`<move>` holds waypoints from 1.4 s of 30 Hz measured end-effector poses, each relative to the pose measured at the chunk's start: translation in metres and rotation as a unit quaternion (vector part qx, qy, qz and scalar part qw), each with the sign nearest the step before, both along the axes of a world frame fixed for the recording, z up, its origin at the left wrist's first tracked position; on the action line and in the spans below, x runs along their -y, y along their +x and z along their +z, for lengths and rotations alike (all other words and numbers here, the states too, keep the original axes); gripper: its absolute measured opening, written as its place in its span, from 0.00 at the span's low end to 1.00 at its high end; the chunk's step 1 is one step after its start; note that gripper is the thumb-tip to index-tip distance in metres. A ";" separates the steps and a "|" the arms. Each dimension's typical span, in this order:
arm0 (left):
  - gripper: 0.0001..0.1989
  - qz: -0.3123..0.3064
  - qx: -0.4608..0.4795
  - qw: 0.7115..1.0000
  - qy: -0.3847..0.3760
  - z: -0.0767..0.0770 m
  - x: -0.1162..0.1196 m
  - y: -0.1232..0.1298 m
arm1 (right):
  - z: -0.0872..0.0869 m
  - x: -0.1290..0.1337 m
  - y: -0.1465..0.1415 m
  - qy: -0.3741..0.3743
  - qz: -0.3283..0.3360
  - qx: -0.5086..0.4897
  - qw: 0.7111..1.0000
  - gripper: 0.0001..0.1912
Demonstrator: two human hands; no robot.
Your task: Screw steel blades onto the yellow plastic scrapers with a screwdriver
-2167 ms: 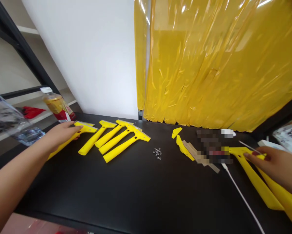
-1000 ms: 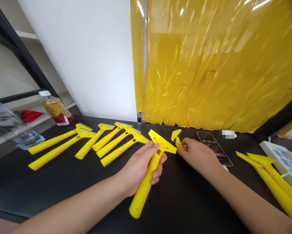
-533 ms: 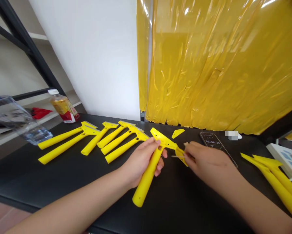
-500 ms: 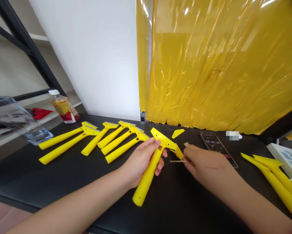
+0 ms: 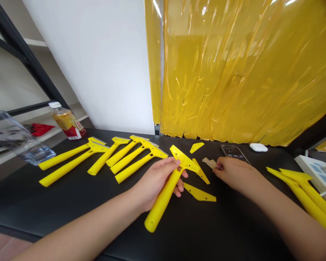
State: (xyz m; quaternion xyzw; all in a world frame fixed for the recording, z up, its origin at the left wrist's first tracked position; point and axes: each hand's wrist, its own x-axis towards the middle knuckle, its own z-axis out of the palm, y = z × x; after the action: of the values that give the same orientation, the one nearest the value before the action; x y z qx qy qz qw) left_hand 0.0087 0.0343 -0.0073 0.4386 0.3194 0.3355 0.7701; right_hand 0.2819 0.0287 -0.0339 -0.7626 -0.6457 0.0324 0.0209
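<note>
My left hand [image 5: 157,180] grips the handle of a yellow plastic scraper [image 5: 164,197], whose wide T-shaped head points up and to the right. Just right of that head lie a narrow yellow wedge piece [image 5: 200,171] and a longer flat yellow strip with small holes [image 5: 199,192]. My right hand [image 5: 233,172] pinches a thin metal pin [image 5: 213,164], and a small tan flat piece [image 5: 208,161] sits at the pin's far end. A small yellow triangular piece [image 5: 197,147] lies farther back.
Several yellow scrapers [image 5: 97,159] lie on the black table [image 5: 70,210] at left, and two more [image 5: 301,197] lie at right. A phone [image 5: 233,151], white earbud case [image 5: 258,147], plastic bottles and a yellow plastic curtain [image 5: 220,72] stand around.
My right hand has moved right, away from the scraper head, with the pin. A yellow strip now lies on the table below the head. My left hand still holds the scraper.
</note>
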 end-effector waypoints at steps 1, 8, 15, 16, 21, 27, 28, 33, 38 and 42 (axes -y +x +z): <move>0.11 -0.005 -0.003 1.000 -0.003 0.000 0.000 0.000 | -0.002 -0.001 0.000 0.000 0.001 -0.005 1.000 0.10; 0.12 -0.032 -0.017 0.999 0.000 -0.001 0.001 0.000 | -0.007 0.003 -0.001 0.056 0.004 0.005 0.998 0.09; 0.12 -0.030 -0.026 0.999 -0.007 -0.002 0.001 0.001 | 0.007 0.007 -0.006 0.107 0.012 -0.002 0.994 0.10; 0.12 -0.029 -0.031 0.999 -0.010 -0.001 0.001 0.001 | 0.013 0.008 -0.008 0.111 0.012 -0.008 0.994 0.10; 0.12 -0.036 -0.049 0.998 -0.019 -0.001 0.005 0.004 | 0.035 0.024 -0.031 0.161 0.077 -0.140 0.974 0.09; 0.15 -0.048 -0.030 0.998 -0.032 -0.002 0.010 0.006 | 0.024 0.038 -0.057 0.294 0.248 -0.039 0.922 0.10; 0.15 -0.041 -0.026 0.998 -0.031 -0.002 0.010 0.006 | 0.023 0.039 -0.059 0.303 0.276 -0.022 0.912 0.12; 0.15 -0.028 -0.010 0.999 -0.033 -0.001 0.008 0.004 | 0.019 0.039 -0.062 0.279 0.302 -0.093 0.907 0.16; 0.16 -0.034 -0.028 0.999 -0.018 0.000 0.007 0.004 | 0.018 0.034 -0.064 0.160 0.152 -0.372 0.902 0.13; 0.15 -0.019 -0.047 0.999 -0.002 0.002 0.008 0.005 | 0.020 0.034 -0.066 0.117 0.147 -0.401 0.897 0.11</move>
State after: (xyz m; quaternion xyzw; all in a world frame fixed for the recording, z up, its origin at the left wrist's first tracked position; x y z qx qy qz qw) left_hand 0.0136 0.0267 -0.0055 0.4581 0.3479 0.2991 0.7613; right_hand 0.2162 -0.0058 -0.0135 -0.5737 -0.6865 0.2621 0.3618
